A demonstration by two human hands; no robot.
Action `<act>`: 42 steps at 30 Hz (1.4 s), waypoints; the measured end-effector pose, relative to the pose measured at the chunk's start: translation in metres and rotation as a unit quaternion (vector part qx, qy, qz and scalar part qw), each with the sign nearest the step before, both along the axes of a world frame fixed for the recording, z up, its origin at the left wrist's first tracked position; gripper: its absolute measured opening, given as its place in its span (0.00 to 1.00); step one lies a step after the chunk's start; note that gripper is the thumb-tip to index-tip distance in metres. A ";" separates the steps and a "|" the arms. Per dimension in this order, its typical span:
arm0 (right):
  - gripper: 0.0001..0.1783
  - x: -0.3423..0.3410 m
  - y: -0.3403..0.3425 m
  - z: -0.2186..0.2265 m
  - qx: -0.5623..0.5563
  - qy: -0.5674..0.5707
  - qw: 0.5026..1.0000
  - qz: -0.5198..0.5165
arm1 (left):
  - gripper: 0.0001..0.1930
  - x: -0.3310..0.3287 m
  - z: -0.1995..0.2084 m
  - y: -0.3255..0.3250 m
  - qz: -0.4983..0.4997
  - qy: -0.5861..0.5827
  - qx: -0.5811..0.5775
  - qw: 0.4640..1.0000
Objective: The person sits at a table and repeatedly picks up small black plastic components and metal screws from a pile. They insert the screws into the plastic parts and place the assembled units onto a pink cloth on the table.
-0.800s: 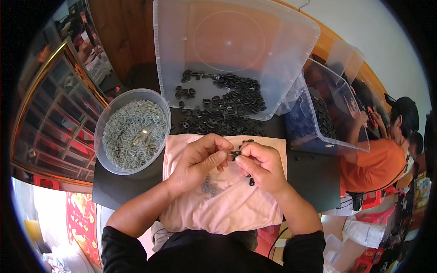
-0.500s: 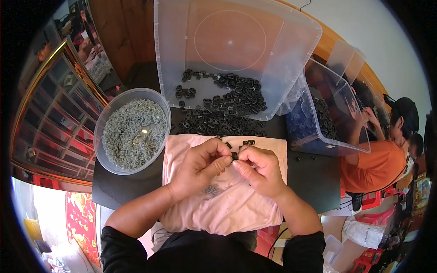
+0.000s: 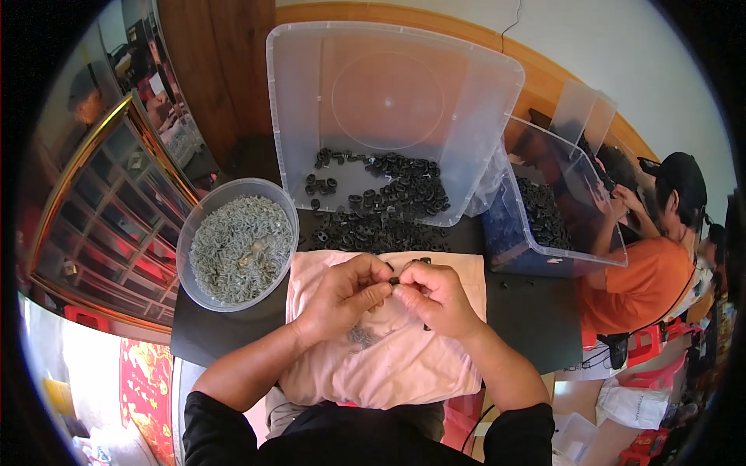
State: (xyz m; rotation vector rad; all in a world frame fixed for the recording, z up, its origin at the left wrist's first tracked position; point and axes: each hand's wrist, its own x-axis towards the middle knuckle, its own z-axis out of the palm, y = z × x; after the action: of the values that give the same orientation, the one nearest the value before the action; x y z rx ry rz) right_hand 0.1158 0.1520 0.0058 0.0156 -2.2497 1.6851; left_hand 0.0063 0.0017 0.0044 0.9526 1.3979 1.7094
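The black part (image 3: 395,281), pinched between the left hand (image 3: 343,297) and right hand (image 3: 440,300), had apparently turned, though mostly hidden; work stayed on that piece.

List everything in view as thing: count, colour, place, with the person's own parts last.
Table: 1, dark, middle
Cloth: 1, pink, table's near side
Held black part: 1, black, above the cloth
Large bin: 1, clear, table's far side
Loose black parts: many, black, large bin and table
Round tub: 1, clear, table's left
Small pieces: many, grey, in the round tub
Second bin: 1, clear and blue, table's right
Co-worker: 1, orange top, right
Gold-framed panel: 1, gold, left
White bag: 1, white, lower right
Wall: 1, pale, upper right
Sleeves: 2, black, lower edge
Left hand: 1, bare, at the held black part
Right hand: 1, bare, same place
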 end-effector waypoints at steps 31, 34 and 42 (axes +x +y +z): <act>0.03 -0.001 0.040 0.000 -0.186 0.052 0.978 -0.076 | 0.06 -0.079 0.019 0.064 0.146 0.339 -0.147 0.918; 0.03 0.003 0.040 0.003 -0.214 0.066 0.973 -0.058 | 0.08 -0.045 0.029 0.042 0.084 0.107 -0.077 0.988; 0.03 0.005 0.008 0.016 -0.258 0.082 0.959 0.089 | 0.05 -0.001 0.003 0.016 -0.031 -0.194 0.074 0.978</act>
State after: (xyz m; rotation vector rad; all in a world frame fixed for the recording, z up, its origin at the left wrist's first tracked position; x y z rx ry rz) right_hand 0.1209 0.1601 0.0218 0.2319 -1.6764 2.2275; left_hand 0.0049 0.0175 0.0070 0.6821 0.9882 1.8527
